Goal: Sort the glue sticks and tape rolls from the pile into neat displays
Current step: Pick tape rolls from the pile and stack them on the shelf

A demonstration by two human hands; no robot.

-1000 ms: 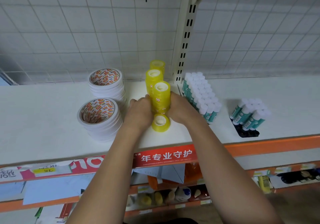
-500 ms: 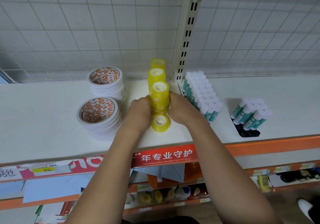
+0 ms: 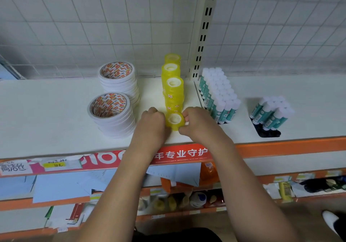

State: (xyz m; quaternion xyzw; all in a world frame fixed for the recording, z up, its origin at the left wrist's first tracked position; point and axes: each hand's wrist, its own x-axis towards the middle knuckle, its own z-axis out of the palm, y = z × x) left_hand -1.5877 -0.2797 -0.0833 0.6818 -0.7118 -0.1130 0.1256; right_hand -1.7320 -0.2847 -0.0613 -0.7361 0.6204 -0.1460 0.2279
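A single yellow tape roll lies near the front of the white shelf. My left hand presses its left side and my right hand pinches its right side. Behind it stand three stacks of yellow tape rolls in a row running to the back. Two stacks of white tape rolls stand to the left. A block of upright glue sticks stands right of the shelf post, and a smaller group of glue sticks sits on a black tray further right.
A cream slotted upright post rises behind the yellow stacks. White wire grid panels back the shelf. The shelf's front edge carries an orange rail and a red label strip. Lower shelves hold papers and small goods. A white shoe shows at bottom right.
Both hands have come down and toward the front, leaving the tall yellow stack they were gripping and closing on the single yellow roll in front of it.
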